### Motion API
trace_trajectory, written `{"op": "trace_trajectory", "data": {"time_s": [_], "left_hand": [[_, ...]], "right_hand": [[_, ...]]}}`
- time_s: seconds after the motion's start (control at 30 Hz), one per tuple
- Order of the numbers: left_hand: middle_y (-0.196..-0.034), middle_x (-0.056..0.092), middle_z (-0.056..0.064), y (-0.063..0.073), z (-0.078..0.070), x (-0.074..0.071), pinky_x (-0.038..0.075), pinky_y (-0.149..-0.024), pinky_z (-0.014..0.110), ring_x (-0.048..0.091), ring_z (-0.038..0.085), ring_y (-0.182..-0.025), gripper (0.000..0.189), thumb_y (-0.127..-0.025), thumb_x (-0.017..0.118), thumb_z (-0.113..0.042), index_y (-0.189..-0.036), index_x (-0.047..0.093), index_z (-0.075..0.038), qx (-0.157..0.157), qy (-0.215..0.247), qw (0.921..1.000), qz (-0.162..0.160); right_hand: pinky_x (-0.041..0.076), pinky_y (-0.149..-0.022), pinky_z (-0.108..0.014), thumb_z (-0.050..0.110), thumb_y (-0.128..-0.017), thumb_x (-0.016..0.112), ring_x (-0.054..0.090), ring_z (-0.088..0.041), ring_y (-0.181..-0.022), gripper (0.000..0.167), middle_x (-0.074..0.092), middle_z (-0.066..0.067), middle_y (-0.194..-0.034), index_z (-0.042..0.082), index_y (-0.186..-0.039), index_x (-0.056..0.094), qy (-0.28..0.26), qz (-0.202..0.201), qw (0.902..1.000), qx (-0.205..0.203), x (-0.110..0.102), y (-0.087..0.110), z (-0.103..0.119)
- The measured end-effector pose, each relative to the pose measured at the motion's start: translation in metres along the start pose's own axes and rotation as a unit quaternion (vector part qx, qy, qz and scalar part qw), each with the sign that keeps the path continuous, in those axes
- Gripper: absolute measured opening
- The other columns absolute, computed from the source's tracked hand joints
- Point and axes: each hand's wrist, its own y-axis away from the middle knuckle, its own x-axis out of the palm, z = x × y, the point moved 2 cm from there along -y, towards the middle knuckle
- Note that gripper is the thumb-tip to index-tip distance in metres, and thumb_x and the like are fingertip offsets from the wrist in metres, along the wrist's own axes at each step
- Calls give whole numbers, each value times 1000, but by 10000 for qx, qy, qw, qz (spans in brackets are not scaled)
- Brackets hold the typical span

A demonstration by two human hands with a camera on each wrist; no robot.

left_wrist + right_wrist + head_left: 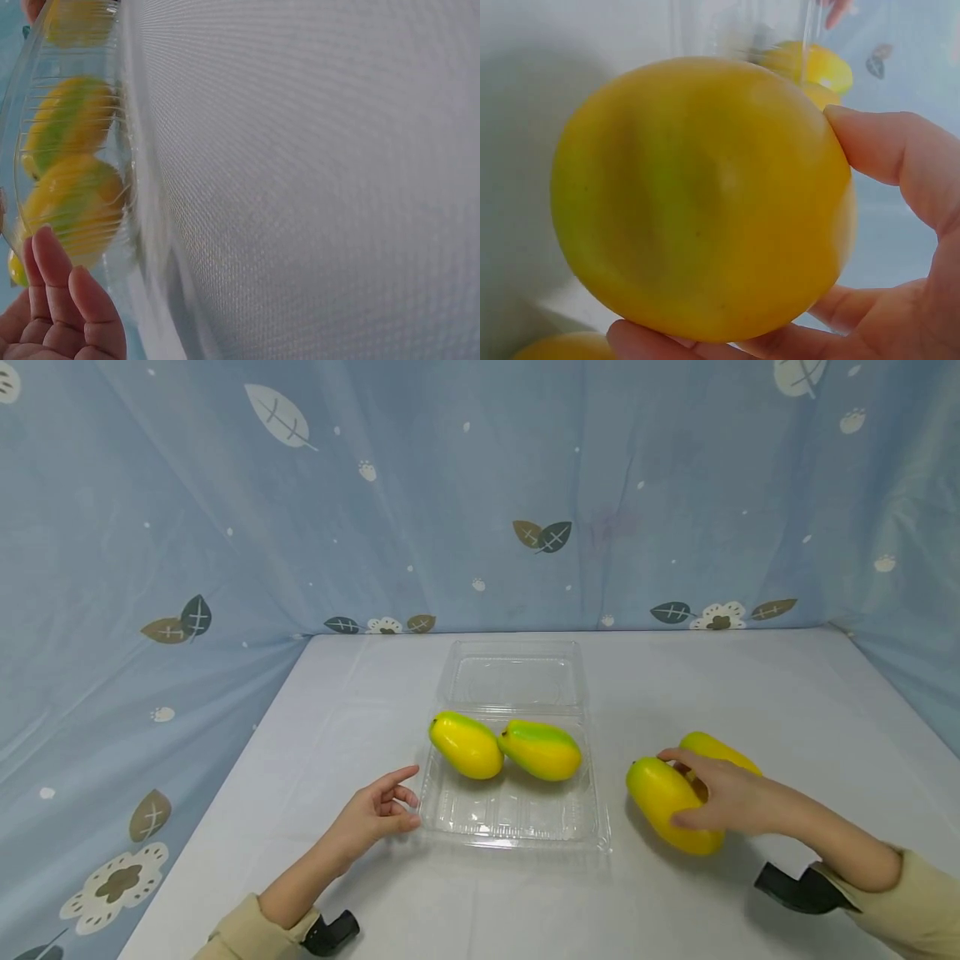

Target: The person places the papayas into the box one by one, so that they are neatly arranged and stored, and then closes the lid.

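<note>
Fruit (663, 797) gripped between the right hand's (723, 793) thumb and fingers lies right of the open clear container (517, 822), its long axis slanting from a green tip at far left to a yellow end at near right; whether it touches the desk (360, 681) I cannot tell. The right hand is the nearer one, reaching in from the right, thumb on the near side, fingers over the far side. The left hand (378, 810), fingers relaxed and holding nothing, waits just beside the container's left edge.
</note>
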Motion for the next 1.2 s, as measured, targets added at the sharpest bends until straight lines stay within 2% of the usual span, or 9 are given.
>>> {"op": "trace_trajectory", "data": {"time_s": [0.37,0.73,0.87,1.03,1.2], "left_hand": [[-97,53,8,-1,1,1,46,-64,19,56,9,-73,73,-79,69,-7,-140,30,2,-52,-42,10000,-15],[-96,53,8,1,-2,0,47,-65,19,55,8,-73,73,-79,70,-6,-139,30,4,-7,39,10000,-36],[-96,53,10,1,-2,0,47,-65,19,55,8,-73,74,-79,70,-7,-139,29,5,49,38,10000,-11],[-96,53,10,0,-1,-1,46,-65,18,55,8,-73,74,-79,70,-7,-139,29,5,37,16,10000,-23],[-96,53,10,0,-1,0,46,-64,18,55,8,-73,74,-79,70,-7,-139,29,5,39,7,10000,-32]], "right_hand": [[49,-70,-40,30,-74,73,54,-29,-96,75,50,-20,-120,2,-132,34,126,-369,9983,-426,-14,-2,17],[51,-74,-39,31,-75,74,53,-28,-99,75,52,-15,-119,3,-133,37,41,-869,9943,-613,-22,-4,46],[51,-73,-36,34,-76,73,52,-28,-102,75,52,-13,-121,5,-134,36,6,-887,9937,-682,-24,-6,54],[52,-74,-33,36,-78,71,50,-30,-108,76,49,-14,-127,6,-136,33,-180,-707,9946,-739,-25,-12,67],[52,-75,-30,33,-77,73,50,-29,-108,76,49,-13,-127,5,-136,34,-308,-577,9948,-781,-22,-19,81]]}}
